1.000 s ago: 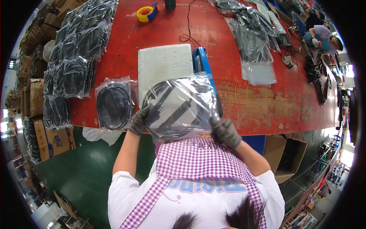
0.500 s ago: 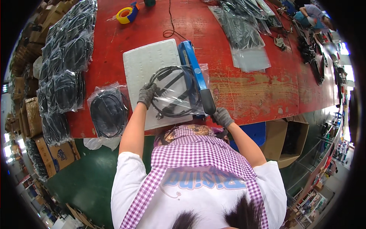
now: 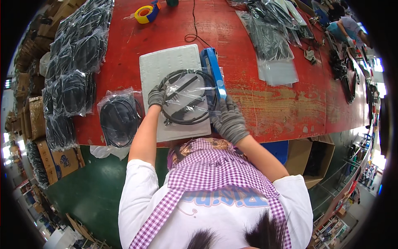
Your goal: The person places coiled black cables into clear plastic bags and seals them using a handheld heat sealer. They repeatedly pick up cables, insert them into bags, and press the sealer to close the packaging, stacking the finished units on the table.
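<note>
On a white foam board [image 3: 168,62] lies a clear plastic bag [image 3: 191,89] with a coiled black cable [image 3: 185,122] and dark straight pieces inside. My left hand [image 3: 156,96], in a grey glove, grips the bag's left side. The bag's right end goes under the lowered arm of a blue bag sealer [image 3: 215,70]. My right hand [image 3: 230,121], gloved too, is wrapped over the sealer's near end and covers its black handle. Left of the board sits another bagged cable coil [image 3: 119,118], flat near the table's front edge.
Many bagged cables [image 3: 78,62] cover the red table's [image 3: 273,112] left side. A yellow tape roll [image 3: 144,14] lies at the back. Flat clear bags [image 3: 277,70] are stacked at the back right. A cardboard box [image 3: 299,155] stands below the front edge. Another person [image 3: 348,29] is far right.
My right hand has moved from the end of the sealer's handle up over it, and the sealer's arm has come down onto the bag. My left hand still holds the bag's left side.
</note>
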A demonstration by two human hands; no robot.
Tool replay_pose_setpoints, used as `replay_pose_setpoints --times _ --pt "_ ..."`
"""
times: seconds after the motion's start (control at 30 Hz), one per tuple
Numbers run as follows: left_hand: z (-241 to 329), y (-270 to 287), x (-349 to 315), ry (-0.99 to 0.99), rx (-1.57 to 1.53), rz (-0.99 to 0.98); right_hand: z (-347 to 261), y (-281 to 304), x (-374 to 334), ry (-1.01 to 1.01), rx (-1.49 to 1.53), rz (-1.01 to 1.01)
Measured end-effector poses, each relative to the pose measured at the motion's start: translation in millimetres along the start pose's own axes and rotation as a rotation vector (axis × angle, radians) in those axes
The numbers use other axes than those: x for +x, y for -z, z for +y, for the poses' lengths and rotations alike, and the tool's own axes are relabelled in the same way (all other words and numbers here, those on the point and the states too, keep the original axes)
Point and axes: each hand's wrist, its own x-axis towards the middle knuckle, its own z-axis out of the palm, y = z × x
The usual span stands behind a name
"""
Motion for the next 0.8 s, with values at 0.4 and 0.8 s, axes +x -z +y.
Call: replay_pose_setpoints --times 0.4,0.8 --pt "-13.7 11.1 -12.1 -0.010 -0.065 0.092 12.1 -86.5 -32.9 0.035 0.295 0.203" --pt "-50.7 -39.3 -177.3 0.567 -1.433 -0.175 11.4 -84.2 -32.5 0.056 0.340 0.193"
